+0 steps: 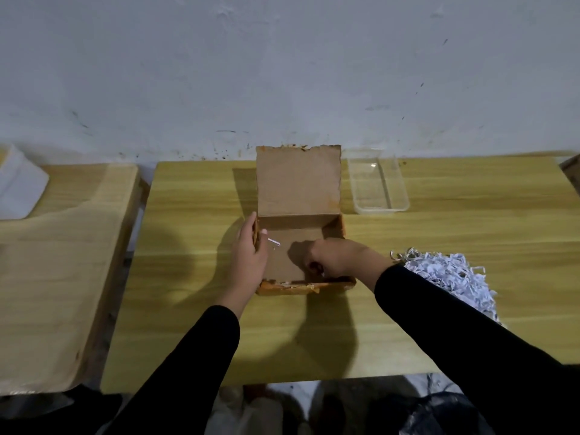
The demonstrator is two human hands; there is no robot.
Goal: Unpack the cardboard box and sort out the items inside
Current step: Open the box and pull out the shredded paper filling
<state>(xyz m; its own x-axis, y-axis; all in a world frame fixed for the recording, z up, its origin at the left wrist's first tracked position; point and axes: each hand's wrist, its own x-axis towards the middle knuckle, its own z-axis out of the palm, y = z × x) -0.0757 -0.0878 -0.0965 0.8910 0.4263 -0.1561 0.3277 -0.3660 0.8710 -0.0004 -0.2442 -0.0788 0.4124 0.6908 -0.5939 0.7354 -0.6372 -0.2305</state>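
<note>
Here the cardboard box [299,221] sits open near the middle of the yellow wooden table [408,233], toward its far edge by the wall. It is plain brown, shallow and roughly square. Its lid stands upright at the back, the top edge ragged and stained with orange tape residue. The near wall shows torn orange tape and scuffed white patches along its rim. The inside floor looks almost bare brown card; 1 small white sliver [274,242] lies near the left wall.

The left hand [251,252] rests against the box's left wall, fingers laid along the outside and the thumb hooked over the rim to the inside, steadying it. The right hand [337,257] reaches down into the near right corner of the box, fingers curled into a loose fist; something small and pale shows at the fingertips, but I cannot tell what it is or whether it is truly pinched. Both arms wear black sleeves.

Just right of the box, on the table beside the right forearm, lies a heap of shredded white paper [448,274]. Behind it, near the wall and just right of the lid, stands a clear plastic tray [378,183]. A second wooden surface [56,262] adjoins on the left.
</note>
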